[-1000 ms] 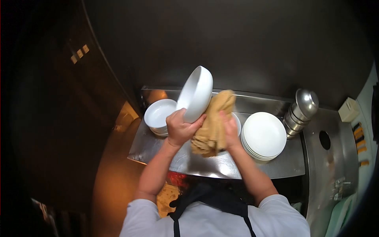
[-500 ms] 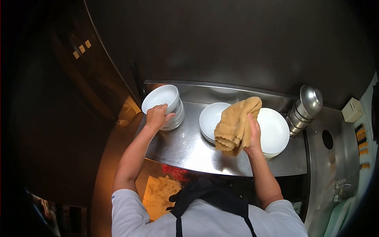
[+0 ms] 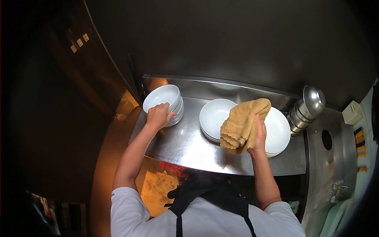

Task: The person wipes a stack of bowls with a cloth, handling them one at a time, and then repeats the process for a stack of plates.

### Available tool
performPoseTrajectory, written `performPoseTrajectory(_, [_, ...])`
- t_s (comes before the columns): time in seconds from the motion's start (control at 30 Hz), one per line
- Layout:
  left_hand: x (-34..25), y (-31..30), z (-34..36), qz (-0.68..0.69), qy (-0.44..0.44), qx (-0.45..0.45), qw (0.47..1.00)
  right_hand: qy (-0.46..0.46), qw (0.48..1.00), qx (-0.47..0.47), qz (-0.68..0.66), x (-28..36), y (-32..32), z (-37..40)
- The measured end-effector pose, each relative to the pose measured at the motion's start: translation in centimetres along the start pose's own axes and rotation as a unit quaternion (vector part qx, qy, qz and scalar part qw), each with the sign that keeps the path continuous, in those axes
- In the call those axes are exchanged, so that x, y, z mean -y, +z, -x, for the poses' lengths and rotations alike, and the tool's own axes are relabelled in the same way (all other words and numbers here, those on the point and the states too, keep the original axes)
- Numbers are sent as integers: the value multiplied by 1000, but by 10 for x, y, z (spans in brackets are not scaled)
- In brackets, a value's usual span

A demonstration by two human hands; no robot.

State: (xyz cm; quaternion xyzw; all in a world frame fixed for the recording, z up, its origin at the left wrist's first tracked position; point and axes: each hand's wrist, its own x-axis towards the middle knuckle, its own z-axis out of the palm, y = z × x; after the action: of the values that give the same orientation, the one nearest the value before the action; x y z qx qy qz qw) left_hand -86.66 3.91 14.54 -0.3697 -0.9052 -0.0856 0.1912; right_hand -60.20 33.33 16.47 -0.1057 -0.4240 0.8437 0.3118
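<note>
At the left of the steel counter, my left hand grips the near rim of a white bowl, the top one of a stack. My fingers curl over its edge, and the bowl tilts slightly. A tan cloth bunches up in my right hand, closed around it with the thumb in sight. The cloth hangs over the gap between a middle stack of white bowls and a right stack of white dishes, partly covering both.
Stacked metal bowls stand at the back right of the steel counter. A raised steel lip runs along the dark wall. To the right is a steel surface with a dark round hole. Cardboard lies below the counter.
The bowl in my left hand has come down onto its stack and tilts less. My right hand and the cloth have shifted slightly right, showing more of the middle stack.
</note>
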Motion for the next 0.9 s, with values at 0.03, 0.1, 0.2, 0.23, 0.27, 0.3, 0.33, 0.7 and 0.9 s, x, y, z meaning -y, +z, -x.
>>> performPoseTrajectory(0.03, [1, 2, 1, 0, 6, -3, 1000, -3, 1000, -2, 6, 0, 0, 0])
performPoseTrajectory(0.1, [6, 7, 1, 1, 20, -10, 1000, 4, 1000, -9, 1, -1, -4, -2])
performPoseTrajectory(0.2, [14, 16, 1, 4, 31, -19, 999, 0, 1000, -8, 9, 2, -9, -4])
performPoseTrajectory(0.23, [14, 16, 1, 3, 28, -20, 999, -4, 1000, -6, 14, 4, -9, -4])
performPoseTrajectory(0.27, [13, 16, 1, 3, 25, -21, 999, -10, 1000, -11, 21, 6, -9, -4])
performPoseTrajectory(0.3, [11, 12, 2, -4, 19, -16, 1000, -16, 999, -16, 28, 11, -6, -4])
performPoseTrajectory(0.33, [8, 8, 2, -11, 12, -10, 1000, -22, 999, -21, 35, 13, -5, -4])
performPoseTrajectory(0.7, [-156, 75, 60, 215, 221, -19, 951, -66, 996, -38, 56, 9, -21, -30])
performPoseTrajectory(0.9, [-183, 102, 72, 240, 135, 0, 961, -127, 971, -10, 204, 7, -15, -35])
